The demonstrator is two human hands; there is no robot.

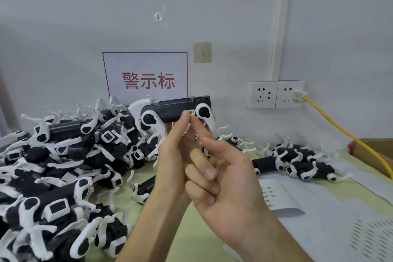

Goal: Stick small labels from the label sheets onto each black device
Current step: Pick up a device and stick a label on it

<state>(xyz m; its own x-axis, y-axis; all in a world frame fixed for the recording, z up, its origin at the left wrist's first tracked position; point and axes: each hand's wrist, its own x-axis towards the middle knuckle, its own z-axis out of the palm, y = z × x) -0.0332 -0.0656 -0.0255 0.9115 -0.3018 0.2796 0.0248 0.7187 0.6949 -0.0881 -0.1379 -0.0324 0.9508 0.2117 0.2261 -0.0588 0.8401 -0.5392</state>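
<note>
- The only container is a cardboard box (376, 147) at the far right edge of the surface (191, 229). From here I cannot see what is in it.
- A big heap of black devices (63, 166) with white legs fills the left side, piled against the wall (63, 27) and spilling to the near edge.
- White label sheets (280, 200) lie spread over the right side, one overlapping another, the top one printed with columns of small labels.
- A smaller cluster of devices (302, 161) lies at the back right, partly on the sheets.
- A red-bordered sign (146, 74) is stuck on the wall behind the heap. To its right sits a double socket (275, 93), and a yellow cable (344, 132) runs from it down past the box.
- The left hand (172, 155) holds one black device (176, 110) up level in front of the sign, its fingers wrapped round the body and the thumb on the front face.
- The right hand (229, 181) grasps nothing: its forefinger points straight up to the device's underside, just below a small label (192, 112), with the other fingers folded into the palm.
- That label sits on the front face, right beside the thumb tip.
- Two hooks (202, 52) are stuck on the wall above.
- The green strip down the middle, between heap and sheets, is the open room.
</note>
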